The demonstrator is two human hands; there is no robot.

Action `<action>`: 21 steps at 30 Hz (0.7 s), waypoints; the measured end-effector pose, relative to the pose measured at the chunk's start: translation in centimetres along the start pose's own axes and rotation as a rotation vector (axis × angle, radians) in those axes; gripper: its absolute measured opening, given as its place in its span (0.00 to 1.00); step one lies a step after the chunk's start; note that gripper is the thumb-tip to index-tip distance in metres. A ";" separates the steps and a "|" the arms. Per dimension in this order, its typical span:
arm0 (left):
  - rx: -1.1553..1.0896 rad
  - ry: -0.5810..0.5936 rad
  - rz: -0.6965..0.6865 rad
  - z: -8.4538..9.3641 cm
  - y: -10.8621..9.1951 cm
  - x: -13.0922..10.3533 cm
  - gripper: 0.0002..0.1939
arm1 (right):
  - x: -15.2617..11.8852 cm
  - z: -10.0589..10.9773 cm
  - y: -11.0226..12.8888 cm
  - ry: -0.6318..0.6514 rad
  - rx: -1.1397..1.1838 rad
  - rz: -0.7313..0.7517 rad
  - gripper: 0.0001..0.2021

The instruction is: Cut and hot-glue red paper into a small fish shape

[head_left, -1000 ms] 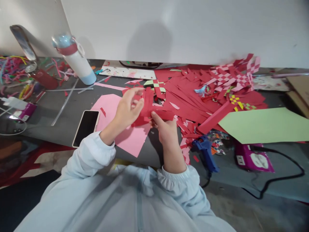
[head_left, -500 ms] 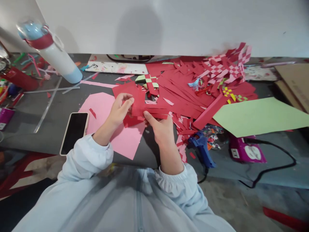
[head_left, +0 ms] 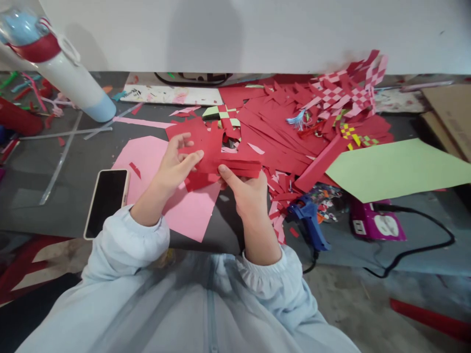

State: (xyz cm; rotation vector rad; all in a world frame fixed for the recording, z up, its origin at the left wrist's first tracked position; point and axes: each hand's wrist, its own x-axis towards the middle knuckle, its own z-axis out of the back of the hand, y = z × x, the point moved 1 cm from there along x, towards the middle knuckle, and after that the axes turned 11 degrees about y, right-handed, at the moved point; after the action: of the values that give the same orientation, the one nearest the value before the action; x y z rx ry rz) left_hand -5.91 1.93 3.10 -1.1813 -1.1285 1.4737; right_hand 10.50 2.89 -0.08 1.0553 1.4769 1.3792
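My right hand is closed on a piece of red paper with cut strips, the thumb on top and the other fingers mostly hidden beneath. Several strips fan out to the right of that thumb; one stands up on the left. Facing it, my left hand has its fingers apart, the thumb tip close to the left edge of the red paper; contact is hard to tell. Beneath both hands lie a larger red sheet and a pink sheet.
A phone and a bottle stand to the left. Red scraps and woven checkered pieces heap at the back right. A blue glue gun, a green sheet and a purple box lie on the right.
My left thumb and fingers have spread apart from a closer pinch. The red strips by my right thumb show more fanned out. The whole view has shifted slightly.
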 end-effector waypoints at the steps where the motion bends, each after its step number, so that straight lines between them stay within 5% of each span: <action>1: 0.014 -0.008 -0.033 0.1 0.1 0.1 0.17 | 0.0 0.0 0.0 0.000 0.006 -0.001 0.14; 4: 0.025 0.116 -0.027 0.2 0.1 0.0 0.09 | 0.1 -0.1 -0.2 0.009 0.022 -0.005 0.14; 8: 0.046 0.259 0.012 0.0 -0.3 -0.4 0.19 | 0.1 -0.2 -0.3 0.025 0.025 -0.002 0.13; 21: -0.145 0.294 0.084 -0.2 0.3 -0.5 0.11 | 0.1 -0.2 0.1 0.071 -0.042 -0.001 0.13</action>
State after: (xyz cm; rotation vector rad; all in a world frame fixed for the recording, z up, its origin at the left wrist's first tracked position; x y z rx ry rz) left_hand -5.64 1.45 2.88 -1.5073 -1.0057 1.2449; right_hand 10.30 2.97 0.01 0.9882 1.4928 1.4536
